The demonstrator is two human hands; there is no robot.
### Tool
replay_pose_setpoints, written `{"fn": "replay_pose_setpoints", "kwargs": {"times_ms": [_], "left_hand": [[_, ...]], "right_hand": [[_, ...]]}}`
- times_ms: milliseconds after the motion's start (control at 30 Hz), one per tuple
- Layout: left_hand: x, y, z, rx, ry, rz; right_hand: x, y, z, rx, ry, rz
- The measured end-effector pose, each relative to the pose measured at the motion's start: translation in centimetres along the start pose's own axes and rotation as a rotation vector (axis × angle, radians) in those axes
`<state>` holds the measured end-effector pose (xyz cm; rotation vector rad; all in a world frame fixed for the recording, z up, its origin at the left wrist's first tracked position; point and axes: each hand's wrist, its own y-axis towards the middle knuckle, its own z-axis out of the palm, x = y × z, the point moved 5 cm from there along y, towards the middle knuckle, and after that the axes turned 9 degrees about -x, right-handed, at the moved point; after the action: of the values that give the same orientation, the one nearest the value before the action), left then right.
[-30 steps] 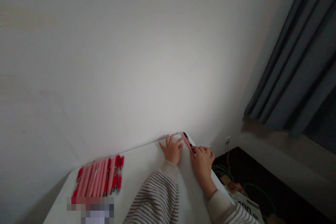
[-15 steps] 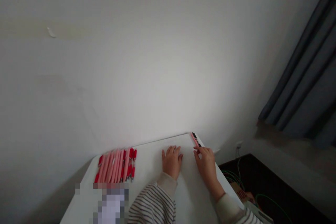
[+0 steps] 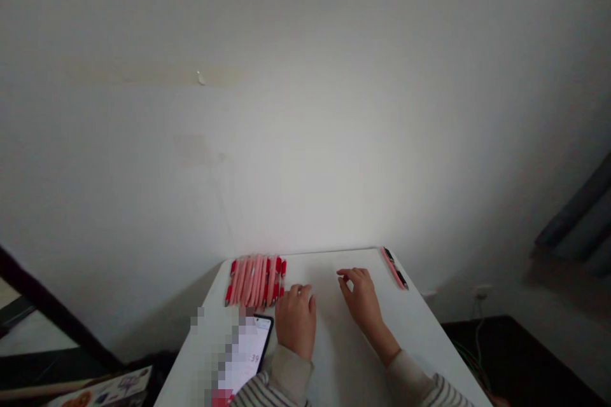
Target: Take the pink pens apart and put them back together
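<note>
A tight row of several pink and red pens (image 3: 252, 283) lies side by side at the table's back left. My left hand (image 3: 296, 321) is just right of that row, palm down, fingers forward and slightly bent, the thumb apart; I see nothing in it. Over the middle of the table, my right hand (image 3: 361, 297) has thumb and forefinger curved with a gap between them, holding nothing visible. Along the right edge lie a pink pen (image 3: 391, 270) and a black pen (image 3: 397, 267), close together and apart from my right hand.
The white table (image 3: 344, 362) stands against a pale wall (image 3: 310, 140). A lit phone (image 3: 248, 350), partly blurred out, lies at the front left of it. On the right are a grey curtain (image 3: 582, 229) and a wall socket (image 3: 483, 292) with a cable.
The view has swung left, bringing the phone into fuller sight. My right hand has left the pens at the right edge and moved inward. My left hand is now close to the pen row.
</note>
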<state>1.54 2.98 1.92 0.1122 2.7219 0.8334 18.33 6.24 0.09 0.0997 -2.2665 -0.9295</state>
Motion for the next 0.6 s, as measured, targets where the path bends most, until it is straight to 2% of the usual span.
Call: {"fn": "replay_pose_setpoints", "kwargs": {"times_ms": [167, 267, 400, 600], "left_hand": [[2.8, -0.4, -2.8, -0.046, 0.073, -0.075], [4.1, -0.9, -3.5, -0.053, 0.124, -0.128], [5.3, -1.9, -3.8, -0.156, 0.201, -0.223], [5.5, -2.6, -2.8, -0.178, 0.274, -0.266]], "right_hand": [[3.6, 0.0, 3.8, 0.167, 0.097, -0.083], [5.5, -0.1, 5.6, 0.257, 0.122, -0.154], [6.9, 0.1, 7.6, 0.356, 0.107, -0.225], [7.3, 0.4, 9.6, 0.405, 0.063, -0.282]]}}
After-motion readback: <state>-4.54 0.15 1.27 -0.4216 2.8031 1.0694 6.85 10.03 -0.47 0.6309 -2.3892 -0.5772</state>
